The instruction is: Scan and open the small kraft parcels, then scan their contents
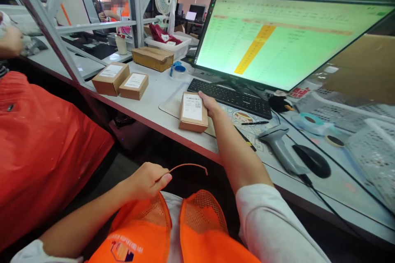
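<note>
My right hand (210, 106) reaches over the desk edge and grips the right side of a small cardboard box (193, 111) with a white label, which rests on the white desk (154, 102) in front of the keyboard (230, 98). My left hand (148, 181) is low over my lap, its fingers pinched on a thin reddish-brown strip (188, 166) that curves out to the right. I wear an orange mesh vest (197, 226).
Two labelled boxes (120, 79) and a longer carton (152, 58) lie at the desk's left. A monitor (277, 37) shows a green spreadsheet. A barcode scanner (279, 144), mouse (311, 160), pen (254, 123) and tape rolls (310, 120) lie right. A person in orange (40, 152) sits left.
</note>
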{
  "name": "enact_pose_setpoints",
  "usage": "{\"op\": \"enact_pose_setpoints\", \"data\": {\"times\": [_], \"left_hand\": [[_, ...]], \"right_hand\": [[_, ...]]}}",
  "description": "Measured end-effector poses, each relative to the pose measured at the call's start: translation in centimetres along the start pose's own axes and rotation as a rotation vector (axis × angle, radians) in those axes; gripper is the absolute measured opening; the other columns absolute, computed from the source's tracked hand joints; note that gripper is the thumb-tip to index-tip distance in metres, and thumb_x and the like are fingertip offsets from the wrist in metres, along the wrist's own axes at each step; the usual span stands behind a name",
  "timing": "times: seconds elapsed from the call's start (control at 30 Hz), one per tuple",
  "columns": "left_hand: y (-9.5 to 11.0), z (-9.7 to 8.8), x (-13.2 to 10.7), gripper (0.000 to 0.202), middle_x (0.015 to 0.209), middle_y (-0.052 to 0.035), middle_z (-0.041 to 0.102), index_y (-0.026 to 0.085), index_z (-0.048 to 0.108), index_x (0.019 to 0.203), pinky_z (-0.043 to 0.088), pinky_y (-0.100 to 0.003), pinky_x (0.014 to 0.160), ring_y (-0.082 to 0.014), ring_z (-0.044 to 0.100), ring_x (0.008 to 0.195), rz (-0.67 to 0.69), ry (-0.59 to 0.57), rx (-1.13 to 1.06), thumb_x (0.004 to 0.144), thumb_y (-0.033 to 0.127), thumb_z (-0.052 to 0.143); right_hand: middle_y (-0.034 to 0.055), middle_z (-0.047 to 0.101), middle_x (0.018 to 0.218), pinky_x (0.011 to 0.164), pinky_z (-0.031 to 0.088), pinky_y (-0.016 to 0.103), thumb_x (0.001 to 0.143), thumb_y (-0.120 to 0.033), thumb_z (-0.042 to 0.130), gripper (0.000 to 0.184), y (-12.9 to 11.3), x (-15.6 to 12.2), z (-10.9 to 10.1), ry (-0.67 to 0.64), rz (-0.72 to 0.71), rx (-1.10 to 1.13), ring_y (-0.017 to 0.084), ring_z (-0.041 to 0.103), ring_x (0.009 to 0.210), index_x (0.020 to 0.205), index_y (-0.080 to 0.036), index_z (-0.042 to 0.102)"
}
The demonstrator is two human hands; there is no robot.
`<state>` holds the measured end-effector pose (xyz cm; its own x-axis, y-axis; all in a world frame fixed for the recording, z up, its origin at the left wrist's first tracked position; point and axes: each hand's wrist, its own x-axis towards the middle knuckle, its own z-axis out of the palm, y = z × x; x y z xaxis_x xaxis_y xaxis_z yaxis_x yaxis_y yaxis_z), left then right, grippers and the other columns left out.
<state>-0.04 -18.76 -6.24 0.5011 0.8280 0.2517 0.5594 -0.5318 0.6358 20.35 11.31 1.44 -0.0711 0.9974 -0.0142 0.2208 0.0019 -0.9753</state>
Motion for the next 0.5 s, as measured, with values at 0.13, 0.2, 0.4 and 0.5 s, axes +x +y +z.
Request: {"op": "enact_pose_setpoints", "data": {"times": [0.13,0.2,0.4,0.5], "left_hand": [[0.4,0.1,1.8,0.044,0.065,0.0012,0.052,0.021,0.043,0.070,0.033,-0.029,0.061,-0.0134,0.049,0.060,-0.038,0.080,-0.051,0.109,0.036,0.030],[0.4,-0.1,3.1,0.043,0.066,0.0005,0.054,0.021,0.045,0.070,0.033,-0.030,0.061,-0.0141,0.050,0.060,-0.015,0.094,0.018,0.109,0.035,0.032],[2.1,0.4,8.5,0.041,0.069,-0.0007,0.064,0.021,0.056,0.074,0.038,-0.029,0.058,-0.0165,0.060,0.061,0.221,-0.111,0.135,0.108,0.035,0.038],[-0.2,-1.1,12.6,0.028,0.081,0.0000,0.072,0.026,0.067,0.092,0.049,-0.029,0.062,-0.0198,0.067,0.069,0.335,-0.201,0.108,0.099,0.052,0.058]], "right_hand": [[0.0147,0.071,0.117,0.103,0.051,0.037,0.094,-0.031,0.064,0.023,-1.8,-3.5,-0.1,0.011,-0.182,-0.175,0.023,0.062,0.117,0.108,-0.014,0.066],[0.0106,0.070,0.124,0.101,0.050,0.032,0.091,-0.031,0.067,0.027,-2.6,-8.2,-1.9,-0.052,-0.268,-0.252,0.020,0.062,0.116,0.114,-0.017,0.069],[0.0031,0.072,0.084,0.064,0.044,0.026,0.099,-0.035,0.057,0.026,-0.1,-25.1,-6.6,-0.652,-0.352,-0.842,0.014,0.060,0.067,0.115,-0.021,0.071],[0.0022,0.071,0.081,0.066,0.043,0.026,0.097,-0.026,0.057,0.017,2.1,-28.7,-13.6,-0.158,-0.251,-0.852,0.014,0.060,0.068,0.105,-0.021,0.072]]}}
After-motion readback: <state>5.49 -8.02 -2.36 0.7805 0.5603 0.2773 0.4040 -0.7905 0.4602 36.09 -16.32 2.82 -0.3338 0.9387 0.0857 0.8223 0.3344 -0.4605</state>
